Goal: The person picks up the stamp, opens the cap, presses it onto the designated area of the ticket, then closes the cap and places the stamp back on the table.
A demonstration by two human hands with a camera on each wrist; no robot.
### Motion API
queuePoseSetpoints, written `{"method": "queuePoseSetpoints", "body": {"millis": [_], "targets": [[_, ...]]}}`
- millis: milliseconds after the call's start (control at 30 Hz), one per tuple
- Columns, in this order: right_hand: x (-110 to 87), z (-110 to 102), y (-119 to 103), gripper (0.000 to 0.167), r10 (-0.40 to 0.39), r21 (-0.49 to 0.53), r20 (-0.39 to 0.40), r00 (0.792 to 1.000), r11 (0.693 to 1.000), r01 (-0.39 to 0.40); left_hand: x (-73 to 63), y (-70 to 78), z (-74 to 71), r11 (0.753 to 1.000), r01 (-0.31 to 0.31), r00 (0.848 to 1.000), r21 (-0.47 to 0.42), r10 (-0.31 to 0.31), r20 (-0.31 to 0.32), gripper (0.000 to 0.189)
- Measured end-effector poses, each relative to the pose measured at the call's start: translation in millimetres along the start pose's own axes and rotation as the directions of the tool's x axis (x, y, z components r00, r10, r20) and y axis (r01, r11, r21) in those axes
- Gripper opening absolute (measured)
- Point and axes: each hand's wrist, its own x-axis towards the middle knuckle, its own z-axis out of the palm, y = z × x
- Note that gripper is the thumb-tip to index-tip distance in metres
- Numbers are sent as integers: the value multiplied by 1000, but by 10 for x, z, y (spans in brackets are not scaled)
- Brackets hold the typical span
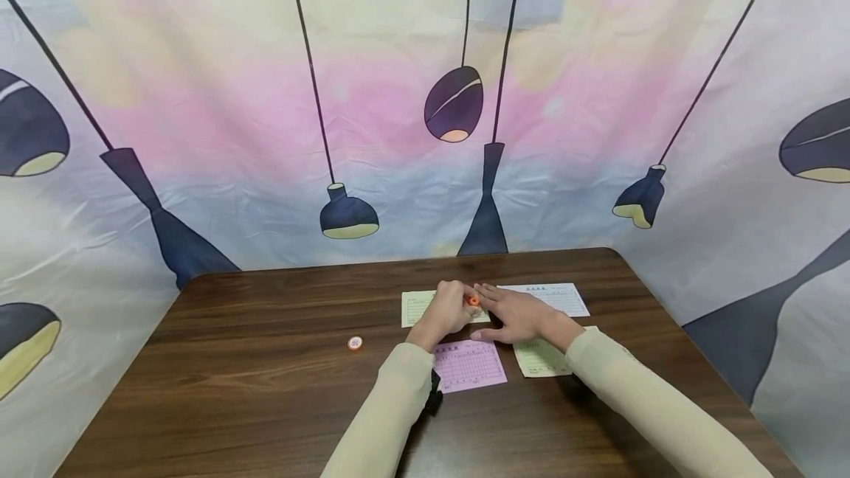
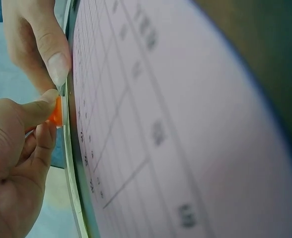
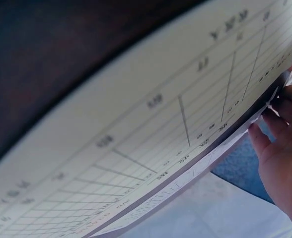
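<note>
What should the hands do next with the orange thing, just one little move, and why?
Maybe lift the orange thing straight up. The left hand pinches it, and it seems to touch the left green slip. The right hand is close beside it with fingers outstretched, so it could probably steady the slip.

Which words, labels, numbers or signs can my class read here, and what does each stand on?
No text is readable enough to quote.
Pink slip: heading and grid print, too blurred.
White slip: heading and print, too small.
Left green slip: print too small.
Right green slip: print too blurred.
Disc: dark mark, too small.
Orange piece: no text visible.
</note>
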Motion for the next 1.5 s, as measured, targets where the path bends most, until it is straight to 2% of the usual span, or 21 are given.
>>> {"method": "queuePoseSetpoints", "body": {"millis": [167, 300, 600, 733, 867, 1100, 1233, 1367, 1500], "targets": [[5, -6, -4, 96, 1, -16, 4, 1000, 1000, -1, 5, -8, 5, 1000, -14, 1000, 15, 15, -14, 18], [3, -38, -1, 95, -9, -17, 8, 1000, 1000, 9, 15, 0, -1, 1000, -3, 1000, 15, 3, -23, 16], [-24, -79, -6, 91, -4, -1, 8, 1000, 1000, 4, 44, 31, 19, 1000, 8, 1000, -23, -9, -26, 2], [-21, -73, -16, 92, -9, 2, 19, 1000, 1000, 9, 46, 27, 11, 1000, 12, 1000, -12, -12, -10, 12], [-13, -72, -19, 94, -3, 4, 1, 1000, 1000, 3, 52, 34, -13, 1000, 2, 1000, 8, -2, -19, 18], [-14, -54, -12, 95, -6, 16, -10, 1000, 1000, 6, 33, 82, -23, 999, 23, 1000, -39, -23, 7, 22], [-18, -38, -12, 96, -3, 16, -8, 1000, 1000, 3, 33, 113, -50, 999, 19, 999, -45, -17, 33, 14], [-4, -29, -11, 96, 0, -2, -5, 1000, 1000, 0, 34, 119, -113, 995, 11, 1000, -96, -10, 20, 5], [-13, -33, -13, 96, 3, -2, 2, 1000, 1000, -3, 14, 133, -176, 991, 22, 1000, -131, -21, 6, 16]]}}
